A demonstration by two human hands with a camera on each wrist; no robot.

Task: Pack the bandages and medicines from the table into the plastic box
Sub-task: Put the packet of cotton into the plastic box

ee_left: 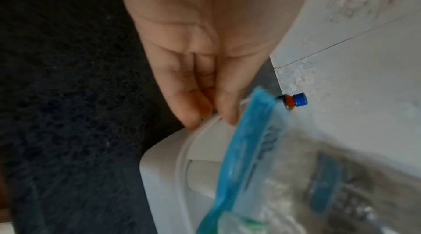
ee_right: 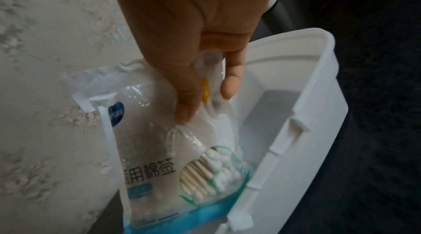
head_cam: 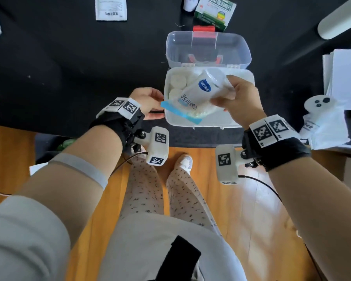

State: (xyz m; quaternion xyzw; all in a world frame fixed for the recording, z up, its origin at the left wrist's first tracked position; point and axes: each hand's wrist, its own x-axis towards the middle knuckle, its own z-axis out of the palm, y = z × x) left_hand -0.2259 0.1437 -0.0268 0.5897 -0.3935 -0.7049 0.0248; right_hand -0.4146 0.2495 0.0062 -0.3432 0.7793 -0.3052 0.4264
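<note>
The plastic box stands open on the black table, its clear lid tipped back. White bandage rolls lie in its left part. My right hand pinches the top of a bag of cotton swabs and holds it slanted over the box, blue end down. In the right wrist view my right hand grips the bag above the box wall. My left hand touches the box's left rim. My left hand's fingertips lie on that rim, beside the bag's blue strip.
Behind the box lie a green medicine carton, a dark bottle and a white sachet. A small brown bottle with a blue cap shows beyond the box. A white controller and papers sit at the right.
</note>
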